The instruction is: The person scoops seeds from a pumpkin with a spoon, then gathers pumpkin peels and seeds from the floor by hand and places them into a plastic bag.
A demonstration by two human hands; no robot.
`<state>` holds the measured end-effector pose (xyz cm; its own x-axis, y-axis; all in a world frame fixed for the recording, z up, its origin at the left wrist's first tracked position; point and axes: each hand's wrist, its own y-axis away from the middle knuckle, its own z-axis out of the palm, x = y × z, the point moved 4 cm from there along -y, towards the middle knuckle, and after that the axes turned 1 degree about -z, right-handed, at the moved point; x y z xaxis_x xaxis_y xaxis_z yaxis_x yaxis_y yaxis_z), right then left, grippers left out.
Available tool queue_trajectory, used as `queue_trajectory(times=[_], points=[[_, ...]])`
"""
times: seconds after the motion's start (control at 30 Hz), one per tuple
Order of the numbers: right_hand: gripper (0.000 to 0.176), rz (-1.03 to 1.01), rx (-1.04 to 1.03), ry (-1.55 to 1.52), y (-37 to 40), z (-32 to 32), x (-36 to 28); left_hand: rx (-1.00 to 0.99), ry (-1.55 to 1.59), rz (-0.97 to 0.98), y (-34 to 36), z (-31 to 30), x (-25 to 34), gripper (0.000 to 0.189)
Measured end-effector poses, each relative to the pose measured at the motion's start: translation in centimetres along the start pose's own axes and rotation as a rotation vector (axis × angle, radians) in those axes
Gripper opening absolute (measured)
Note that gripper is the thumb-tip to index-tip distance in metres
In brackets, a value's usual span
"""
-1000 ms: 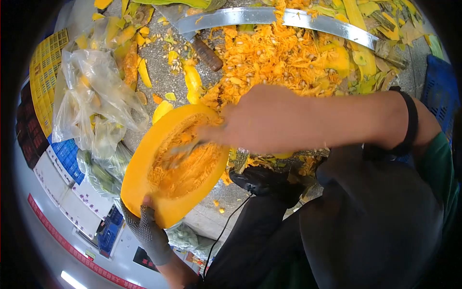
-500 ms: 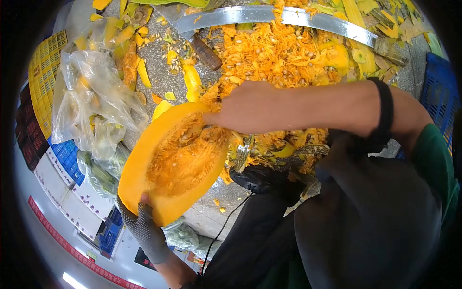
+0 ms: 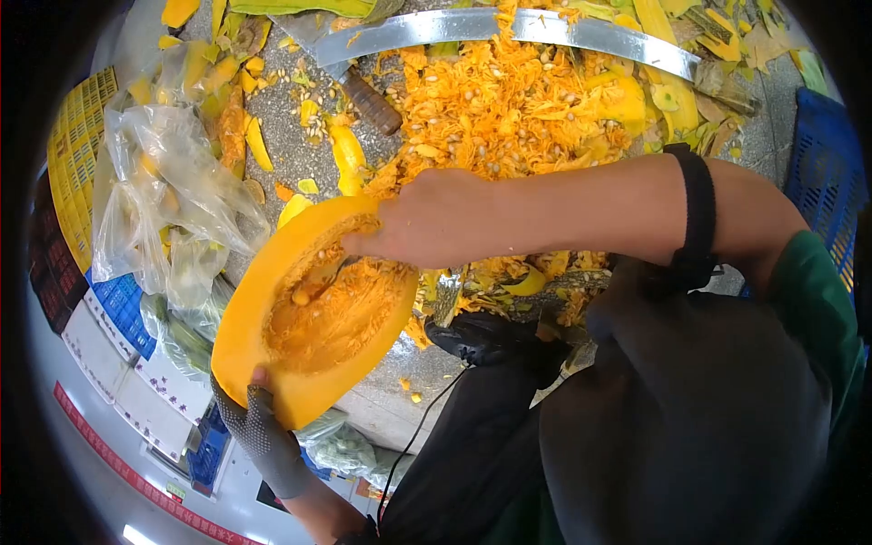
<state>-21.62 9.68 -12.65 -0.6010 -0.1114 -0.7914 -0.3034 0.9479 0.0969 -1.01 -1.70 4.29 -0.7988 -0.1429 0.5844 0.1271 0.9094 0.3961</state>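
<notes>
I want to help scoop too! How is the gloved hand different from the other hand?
The left hand wears a dotted grey glove; the right hand is bare. The left hand grips the pumpkin half at its lower edge; the right hand holds a scraping tool inside the hollow. Only the right arm shows a black wristband. Both are on the same pumpkin half.

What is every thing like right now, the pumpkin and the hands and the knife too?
pumpkin: cut in half, cavity up, stringy pulp inside.
left hand: gloved, gripping the pumpkin's lower end.
right hand: bare, closed on the scoop.
scoop: tip down in the pumpkin's cavity.
knife: lying flat on the floor, partly under pulp.
bag: clear, crumpled, peel scraps inside.
pulp: heaped loose on the floor.
</notes>
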Motion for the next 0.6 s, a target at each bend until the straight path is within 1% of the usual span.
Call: queue_trajectory(times=[0.03,0.1,0.23,0.3,0.33,0.4,0.43,0.47,0.53,0.57,0.6], points=[[0.042,-0.004,0.002,0.001,0.2,0.0,-0.2,0.004,-0.001,0.002,0.0,-0.1,-0.1,0.052],[0.038,-0.059,0.080,-0.028,0.8,-0.9,-1.1,0.012,0.001,-0.008,-0.1,-0.3,-0.2,0.051],[0.037,-0.063,0.086,-0.012,0.4,0.7,0.1,-0.012,-0.024,0.029,0.3,0.2,0.3,0.051],[0.036,0.122,-0.242,-0.065,1.0,0.4,1.7,0.015,-0.090,0.061,0.5,0.1,0.5,0.051],[0.036,0.111,-0.242,-0.061,1.1,0.2,1.0,0.027,-0.088,0.060,0.6,0.2,0.5,0.051],[0.035,-0.083,0.124,-0.094,2.0,-1.0,-2.8,-0.028,-0.103,0.080,0.6,0.5,1.0,0.051],[0.034,-0.030,0.044,-0.123,1.6,-1.0,-3.2,-0.028,-0.096,0.083,0.4,0.6,1.0,0.051],[0.034,-0.031,0.041,-0.120,1.6,-0.4,-2.2,-0.005,-0.095,0.057,0.3,0.4,1.0,0.051],[0.033,0.026,-0.070,-0.049,1.7,2.1,1.0,0.026,-0.095,0.033,0.6,0.1,1.0,0.050],[0.033,0.025,-0.069,-0.048,2.4,1.6,1.1,0.010,-0.085,0.038,0.6,0.0,0.8,0.050],[0.034,0.067,-0.118,0.002,3.0,0.8,1.2,-0.001,-0.078,0.035,0.6,-0.1,0.4,0.050]])
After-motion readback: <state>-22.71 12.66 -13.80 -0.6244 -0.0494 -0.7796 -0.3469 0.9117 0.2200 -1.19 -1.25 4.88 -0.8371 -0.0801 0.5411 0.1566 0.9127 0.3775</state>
